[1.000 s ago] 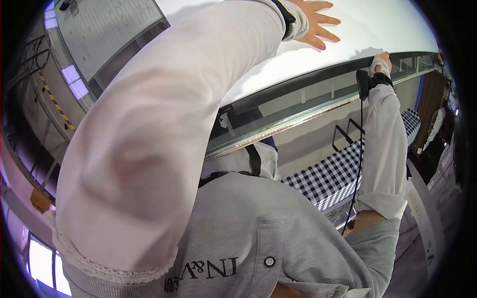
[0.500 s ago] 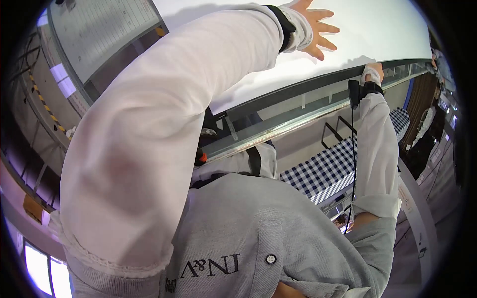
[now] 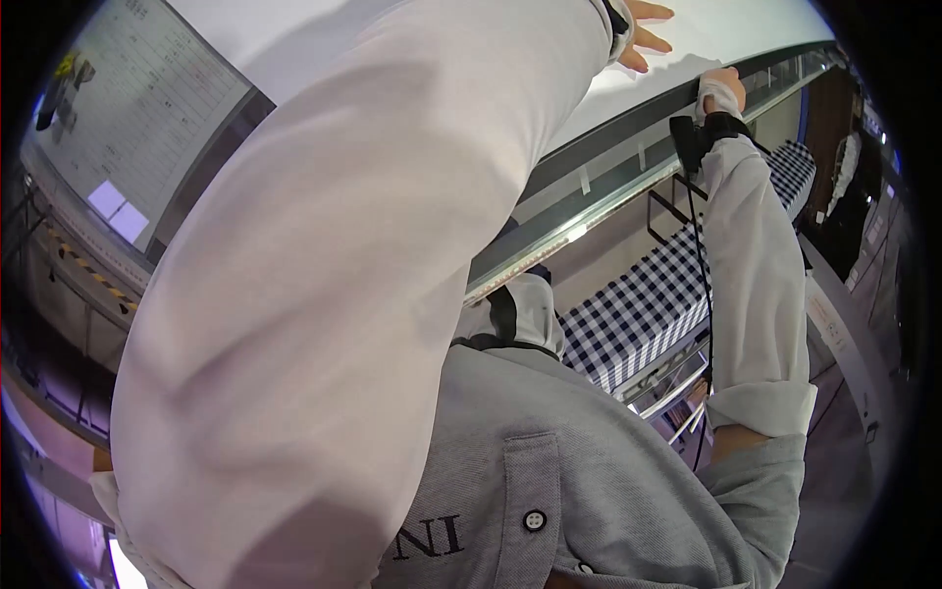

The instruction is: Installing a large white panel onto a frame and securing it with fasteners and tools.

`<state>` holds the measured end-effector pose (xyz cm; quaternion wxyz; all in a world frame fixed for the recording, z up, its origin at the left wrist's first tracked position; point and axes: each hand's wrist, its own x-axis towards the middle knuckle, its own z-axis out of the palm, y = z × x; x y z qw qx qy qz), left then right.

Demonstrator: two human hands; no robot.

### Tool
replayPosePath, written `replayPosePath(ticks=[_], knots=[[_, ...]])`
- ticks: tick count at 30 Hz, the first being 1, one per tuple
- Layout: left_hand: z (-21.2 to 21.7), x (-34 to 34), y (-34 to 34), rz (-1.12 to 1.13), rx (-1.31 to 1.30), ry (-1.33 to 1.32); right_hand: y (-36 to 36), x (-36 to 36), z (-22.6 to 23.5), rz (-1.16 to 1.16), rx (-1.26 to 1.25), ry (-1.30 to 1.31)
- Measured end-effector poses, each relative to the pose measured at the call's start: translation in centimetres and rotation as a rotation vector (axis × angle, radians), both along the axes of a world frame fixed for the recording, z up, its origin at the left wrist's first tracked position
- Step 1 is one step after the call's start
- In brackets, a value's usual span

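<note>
My left hand reaches to the upper edge of the head view, where part of it is cut off. Its fingers are spread and lie on or just over a broad white surface, casting a shadow on it. My right hand is curled at the dark rim along the near side of that surface. What its fingers hold, if anything, is hidden. Both arms wear pale sleeves, and a black band with a small black device is on my right wrist.
Below the rim runs a metal rail. Beneath my right arm is a blue-and-white checked cloth, and a black cable hangs by that arm. A whiteboard-like panel with ruled lines stands at the far left.
My left arm has stretched farther forward and right, so its hand is now partly out of view. My right hand stays at the rim. The whole view has shifted slightly.
</note>
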<state>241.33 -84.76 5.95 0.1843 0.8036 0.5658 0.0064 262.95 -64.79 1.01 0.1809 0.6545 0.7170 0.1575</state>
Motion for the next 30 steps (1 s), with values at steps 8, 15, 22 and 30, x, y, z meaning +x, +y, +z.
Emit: replayPosePath(ticks=[8,15,22,30], knots=[[-0.2,0.0,1.0,-0.020,0.052,-0.023,-0.2,0.1,1.1,-0.050,0.020,0.011],[0.1,0.1,0.9,-0.009,0.044,-0.019,-1.9,-1.0,1.6,-0.051,0.049,0.120],[1.1,0.5,0.7,0.000,-0.038,0.069,-3.6,-3.0,2.4,-0.114,0.042,0.305],[-0.4,1.3,-1.2,0.184,0.048,0.157,-4.8,-2.0,2.1,-0.376,-0.010,0.750]])
